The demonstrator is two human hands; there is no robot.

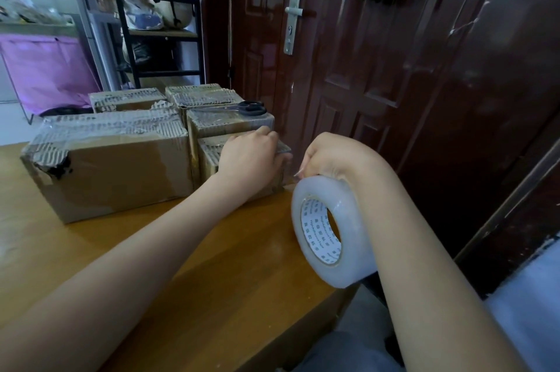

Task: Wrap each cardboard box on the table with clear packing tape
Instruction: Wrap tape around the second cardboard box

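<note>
Both forearms reach out over the wooden desk (181,265), whose far end carries a cluster of cardboard boxes: a large box (112,165) left of the left hand, and behind that hand more boxes, one with black scissors (248,107) on top. The left hand (251,156) lies palm-down on the small box (212,147) nearest the desk's right edge, fingers curled over its top right edge. Just right of it, the right hand (333,156) is clenched above the clear tape roll (330,229), which hangs around its wrist; whether its fingertips pinch the tape's end I cannot tell.
</note>
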